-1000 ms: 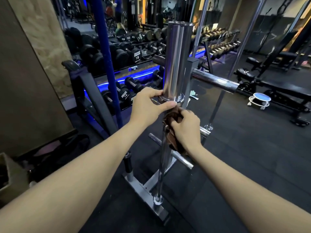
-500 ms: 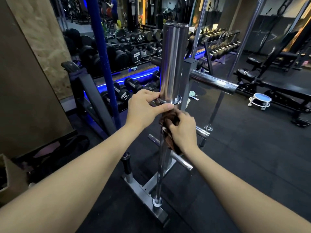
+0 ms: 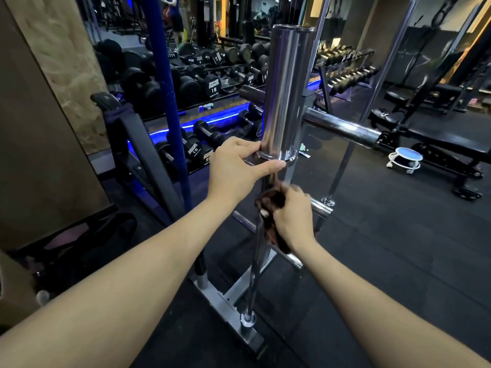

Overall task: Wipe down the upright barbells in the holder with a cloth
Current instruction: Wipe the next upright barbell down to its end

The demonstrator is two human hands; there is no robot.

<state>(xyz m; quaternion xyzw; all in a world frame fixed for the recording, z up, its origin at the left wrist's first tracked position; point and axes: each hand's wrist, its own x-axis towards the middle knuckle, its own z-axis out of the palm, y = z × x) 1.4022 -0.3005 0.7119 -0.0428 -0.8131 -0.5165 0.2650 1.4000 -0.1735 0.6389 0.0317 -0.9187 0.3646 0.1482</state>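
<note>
A chrome barbell (image 3: 288, 91) stands upright in the middle of the head view, its thick sleeve on top and its thin shaft running down into a metal floor holder (image 3: 228, 306). My left hand (image 3: 236, 170) grips the collar at the base of the sleeve. Just below, my right hand (image 3: 293, 216) presses a brown cloth (image 3: 269, 208) around the shaft. A blue barbell (image 3: 167, 102) stands upright to the left, and a thin chrome bar (image 3: 372, 102) stands at the right.
A horizontal chrome peg (image 3: 342, 127) sticks out right from the rack behind the bar. Dumbbell racks (image 3: 212, 83) with blue lighting line the back. A black bench (image 3: 441, 144) and a small round white stool (image 3: 405, 159) stand on the dark rubber floor at right.
My right hand with the cloth has slid a little down the shaft, away from the collar. My left hand keeps its grip on the collar.
</note>
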